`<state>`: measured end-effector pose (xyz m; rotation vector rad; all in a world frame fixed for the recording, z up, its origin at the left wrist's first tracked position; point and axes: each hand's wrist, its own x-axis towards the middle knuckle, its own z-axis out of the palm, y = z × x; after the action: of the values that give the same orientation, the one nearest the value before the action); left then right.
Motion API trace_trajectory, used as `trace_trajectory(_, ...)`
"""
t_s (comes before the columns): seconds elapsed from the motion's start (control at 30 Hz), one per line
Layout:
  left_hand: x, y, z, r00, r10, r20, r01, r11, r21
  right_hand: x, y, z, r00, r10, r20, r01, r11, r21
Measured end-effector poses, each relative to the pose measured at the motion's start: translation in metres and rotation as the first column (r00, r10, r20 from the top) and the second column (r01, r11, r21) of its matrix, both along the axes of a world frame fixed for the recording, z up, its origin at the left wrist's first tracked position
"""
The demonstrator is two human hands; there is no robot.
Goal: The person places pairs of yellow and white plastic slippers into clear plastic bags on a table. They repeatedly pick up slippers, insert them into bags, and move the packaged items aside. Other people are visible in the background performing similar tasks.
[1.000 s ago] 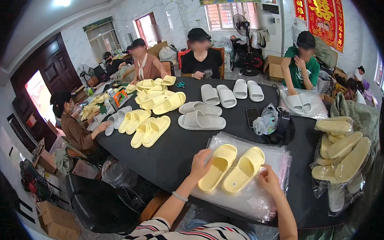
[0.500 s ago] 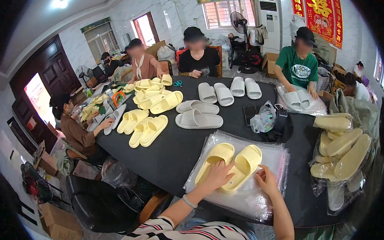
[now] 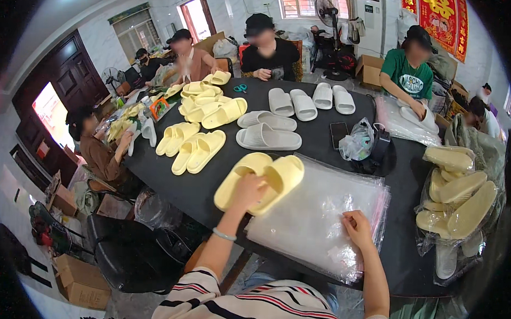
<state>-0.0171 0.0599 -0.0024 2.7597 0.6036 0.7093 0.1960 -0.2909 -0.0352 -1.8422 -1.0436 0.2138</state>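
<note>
My left hand (image 3: 250, 192) grips a pair of pale yellow slide slippers (image 3: 286, 174) side by side, its fingers hidden between them. The pair is held at the left edge of a stack of clear plastic bags (image 3: 312, 218) on the black table. Over the right part of that stack, my right hand (image 3: 359, 228) is closed with thumb and fingertips together. Whether a bag edge is pinched there cannot be made out. Beyond the stack lie grey slippers (image 3: 268, 137), and left of them more yellow slippers (image 3: 199, 152).
Bagged yellow slippers (image 3: 457, 192) pile up at the right edge of the black table (image 3: 203, 200). A phone (image 3: 339, 134) and a crumpled clear bag (image 3: 356, 141) lie past the stack. Several people sit round the table; one in green (image 3: 407, 75) handles grey slippers. A black chair (image 3: 125, 256) stands left.
My left hand has carried the yellow pair left, from the middle of the bag stack to its left edge. My right hand has moved slightly and stays over the bags. The head view has tilted down.
</note>
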Motion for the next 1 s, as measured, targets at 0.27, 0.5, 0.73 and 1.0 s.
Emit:
trace_trajectory(0.27, -0.067, 0.073, -0.019, 0.964, 0.244, -0.108, -0.258, 0.956, -0.140, -0.001, 0.001, 0.002, 0.999, -0.011, -0.034, 0.011, 1.000, 0.005)
trace_trajectory(0.5, -0.087, -0.016, -0.030, 0.915, 0.387, -0.118, -0.371, 0.919, 0.136, -0.007, 0.003, 0.010, 1.000, -0.022, 0.006, 0.022, 1.000, -0.002)
trace_trajectory(0.73, -0.114, 0.038, -0.047, 0.879, 0.472, -0.058, -0.454, 0.869, 0.197, -0.007, 0.004, 0.012, 0.999, -0.032, 0.034, 0.033, 0.999, -0.033)
trace_trajectory(1.0, -0.137, 0.094, -0.041, 0.847, 0.513, -0.141, -0.489, 0.855, 0.173, -0.001, 0.000, -0.002, 0.998, -0.040, 0.051, 0.040, 0.999, -0.011)
